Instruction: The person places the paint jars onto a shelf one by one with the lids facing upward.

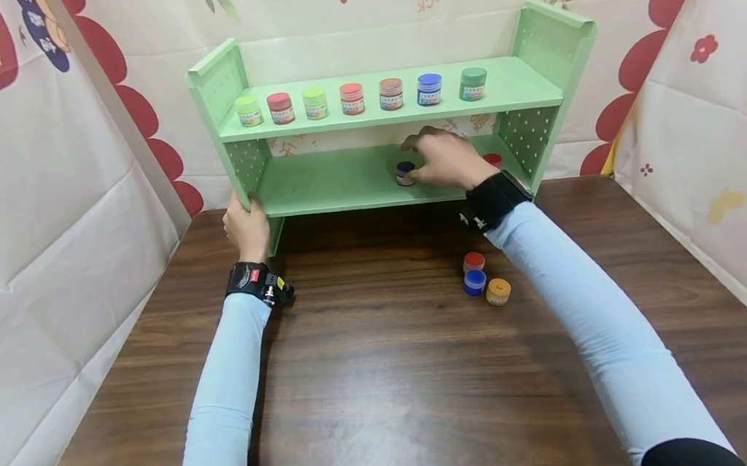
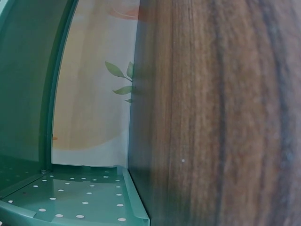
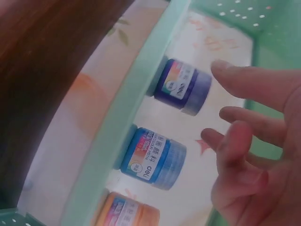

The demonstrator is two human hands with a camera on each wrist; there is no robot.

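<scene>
On the lower board of a light green two-tier shelf (image 1: 317,182) stands a dark blue paint jar (image 1: 405,173). My right hand (image 1: 444,158) is beside that jar, fingers spread. In the right wrist view a gap shows between the fingertips (image 3: 223,68) and the dark blue jar (image 3: 181,87). A lighter blue jar (image 3: 153,158) and an orange jar (image 3: 127,212) stand in line with it, hidden in the head view by my hand. A red-lidded jar (image 1: 493,159) peeks out past the wrist. My left hand (image 1: 248,228) grips the shelf's left side panel.
Several paint jars line the upper board, from a yellow-green one (image 1: 248,111) to a dark green one (image 1: 473,84). On the brown table (image 1: 372,379) a red jar (image 1: 474,262), a blue jar (image 1: 474,282) and an ochre jar (image 1: 498,291) sit close together below my right forearm.
</scene>
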